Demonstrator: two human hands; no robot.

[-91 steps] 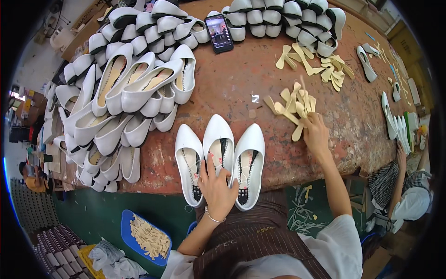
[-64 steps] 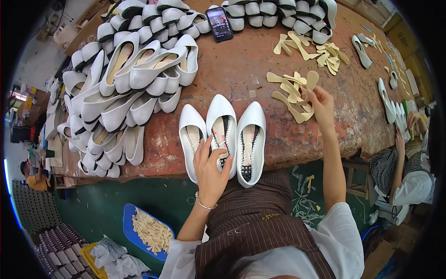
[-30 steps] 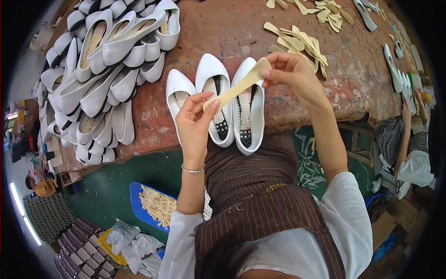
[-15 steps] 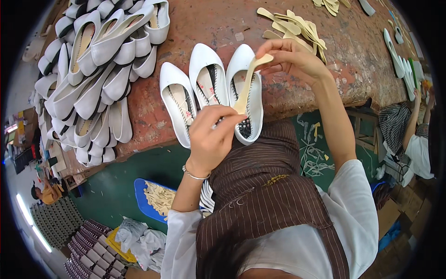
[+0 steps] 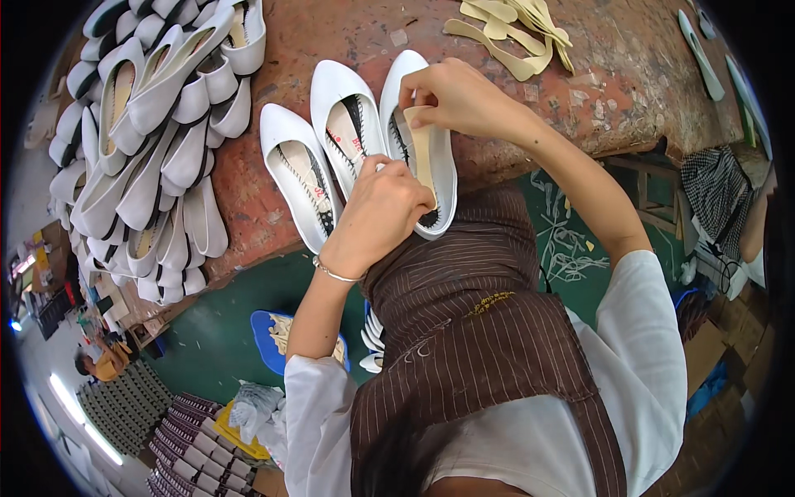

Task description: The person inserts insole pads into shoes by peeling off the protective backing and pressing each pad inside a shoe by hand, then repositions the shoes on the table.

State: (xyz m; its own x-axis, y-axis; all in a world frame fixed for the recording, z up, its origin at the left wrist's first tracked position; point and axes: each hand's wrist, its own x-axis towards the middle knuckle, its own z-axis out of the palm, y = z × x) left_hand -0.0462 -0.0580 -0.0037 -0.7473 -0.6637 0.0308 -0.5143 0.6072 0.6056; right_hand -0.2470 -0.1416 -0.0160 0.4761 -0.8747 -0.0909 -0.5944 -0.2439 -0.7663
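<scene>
Red lettering [image 5: 357, 142] inside middle white shoe [image 5: 336, 86]

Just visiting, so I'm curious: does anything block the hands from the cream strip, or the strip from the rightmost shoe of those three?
Nothing visible does. The right hand and left hand are at opposite ends of the cream strip, which is at the opening of the rightmost shoe.

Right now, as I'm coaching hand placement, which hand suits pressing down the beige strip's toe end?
Probably the right hand: it is at the toe end of the beige strip, over the rightmost of the three near white shoes. The left hand is lower, by the heel end.
</scene>
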